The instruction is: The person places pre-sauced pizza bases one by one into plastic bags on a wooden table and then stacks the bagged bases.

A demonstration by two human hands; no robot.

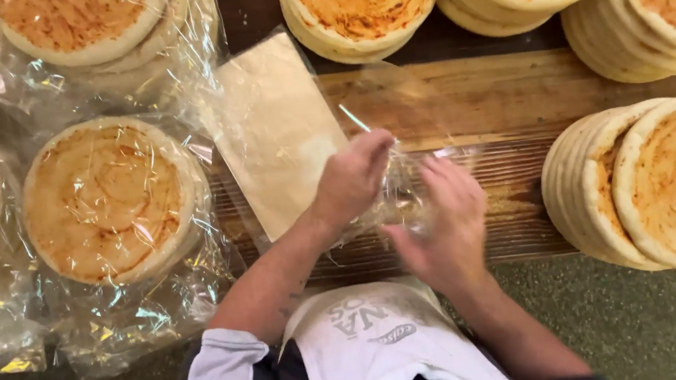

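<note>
Several stacks: round, pale flatbreads point(675, 187) ringing wooden table point(507, 96); wrapped stack point(106, 200) left.
Bag pile point(273, 131): flat, rectangular, long axis running away, tilted left.
Bag point(406, 185): clear, crinkled film, mid-table.
Left hand point(351, 178): fingers pinching bag.
Right hand point(447, 226): loosely curled on bag.

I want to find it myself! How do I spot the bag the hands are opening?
Start at the wooden table. Between the left hand and right hand is a clear plastic bag. Unlike the bagged flatbread stack beside it, it is empty.
</note>
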